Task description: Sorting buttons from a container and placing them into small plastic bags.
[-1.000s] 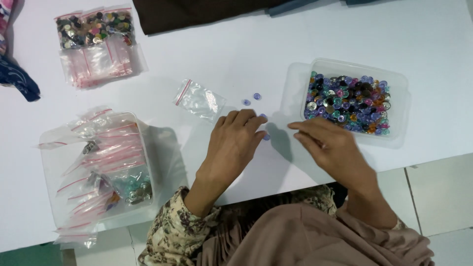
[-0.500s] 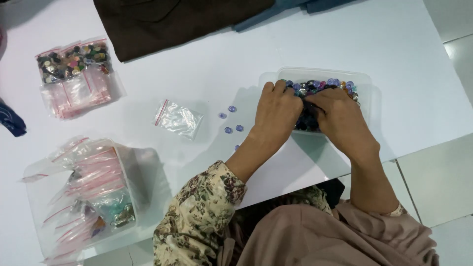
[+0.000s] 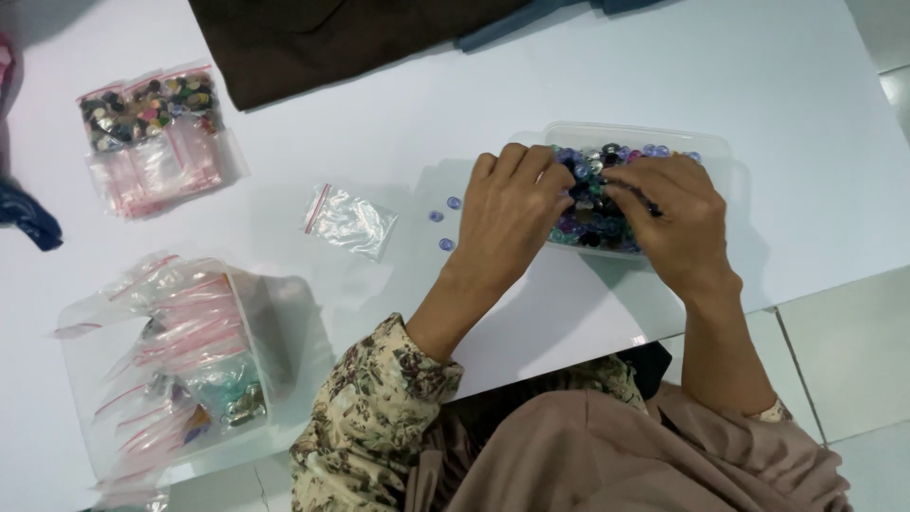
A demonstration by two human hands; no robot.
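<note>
The left hand [image 3: 512,213] and right hand [image 3: 668,223] cover the middle of the clear tub [image 3: 635,137] of coloured buttons [image 3: 592,223], and their fingers [image 3: 555,171] curl down among these, so whether either pinches one cannot be told. The brown cloth [image 3: 351,43] runs off the far edge. A dark blue cloth [image 3: 28,223] is cut by the left edge. The near-left tub of small bags [image 3: 166,365] holds blurred contents too small to make out.
</note>
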